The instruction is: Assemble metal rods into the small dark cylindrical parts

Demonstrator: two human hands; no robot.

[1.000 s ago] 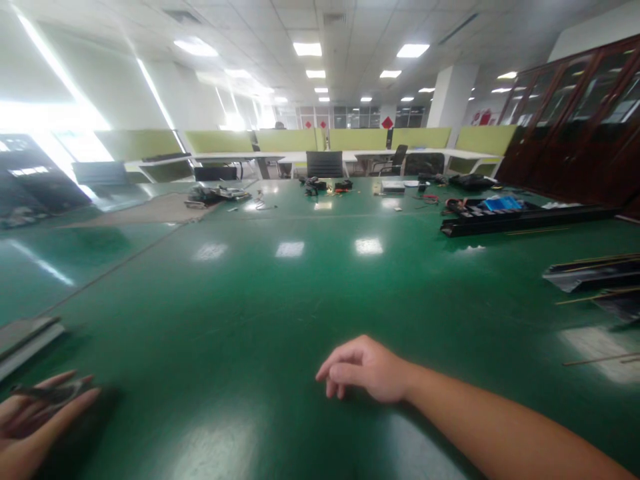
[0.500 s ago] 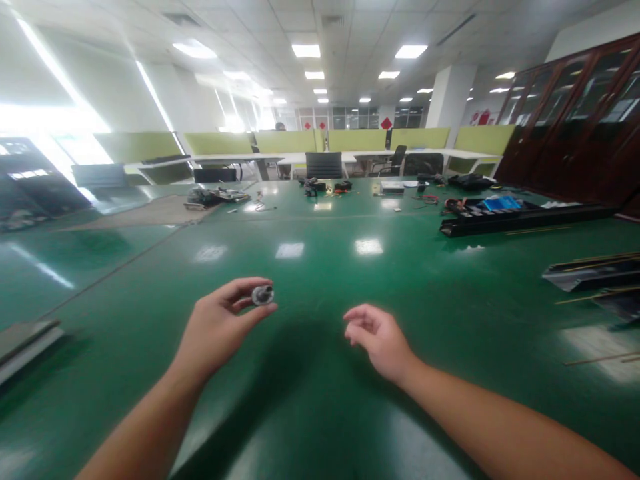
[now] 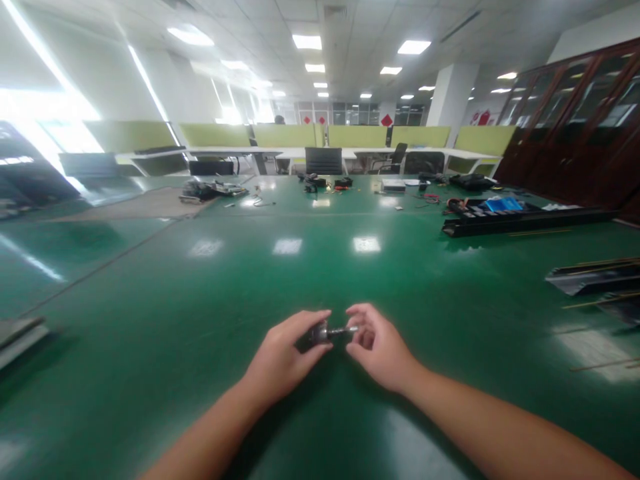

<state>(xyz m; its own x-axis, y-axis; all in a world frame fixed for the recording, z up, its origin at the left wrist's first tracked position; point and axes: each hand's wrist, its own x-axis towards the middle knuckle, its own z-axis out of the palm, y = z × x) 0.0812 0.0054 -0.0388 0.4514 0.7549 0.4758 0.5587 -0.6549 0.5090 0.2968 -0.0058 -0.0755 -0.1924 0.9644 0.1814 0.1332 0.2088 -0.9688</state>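
My left hand is closed around a small metal cylinder with a threaded shaft, gripping its body between thumb and fingers. The shaft points right and lies roughly level, looking like a screw rod on a small motor. My right hand is at the shaft's tip, with thumb and curled fingers apart around it. Whether its inner fingers touch the tip, I cannot tell. Both hands are above the glossy green tabletop.
At the right lie a long black channel and grey metal channels with thin rods. Electronic parts and cables sit along the far side. A flat board is at the left edge. Desks with green partitions stand beyond.
My left hand has moved right and down with the metal part, turning its shaft from facing me to pointing right. My right hand has opened slightly around the shaft's tip.
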